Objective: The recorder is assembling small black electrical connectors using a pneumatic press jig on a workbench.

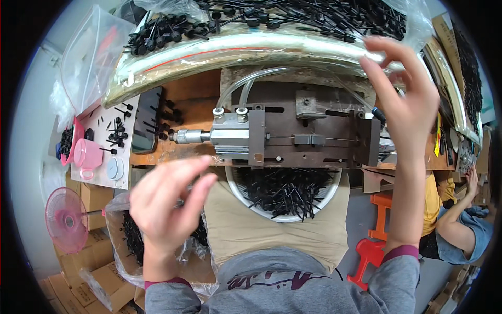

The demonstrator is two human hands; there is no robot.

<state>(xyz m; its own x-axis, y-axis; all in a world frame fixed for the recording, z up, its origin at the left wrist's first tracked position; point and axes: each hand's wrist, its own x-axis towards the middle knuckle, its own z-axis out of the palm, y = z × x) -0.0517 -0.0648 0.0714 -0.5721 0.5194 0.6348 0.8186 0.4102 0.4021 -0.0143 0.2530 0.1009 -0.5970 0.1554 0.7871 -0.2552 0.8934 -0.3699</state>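
My left hand (170, 201) hovers in front of the left end of a metal bench fixture (308, 157), thumb and index finger apart, with nothing seen between them. A silver pneumatic cylinder (230, 138) with two clear air hoses (246, 86) sits on the fixture beyond that hand. A thin rod runs from it through a small grey block (308, 139) in the middle. My right hand (405, 94) is raised above the fixture's right end. Its thumb and index finger are apart and the other fingers curl. Nothing shows in its grasp.
A white basket (235, 194) of black plastic parts rests on my lap. More long black parts (334, 18) lie heaped on the plastic-wrapped ledge behind. At left are a phone (146, 123), a pink cup (88, 153) and a fan (67, 220). Another person (460, 230) sits at right near red stools.
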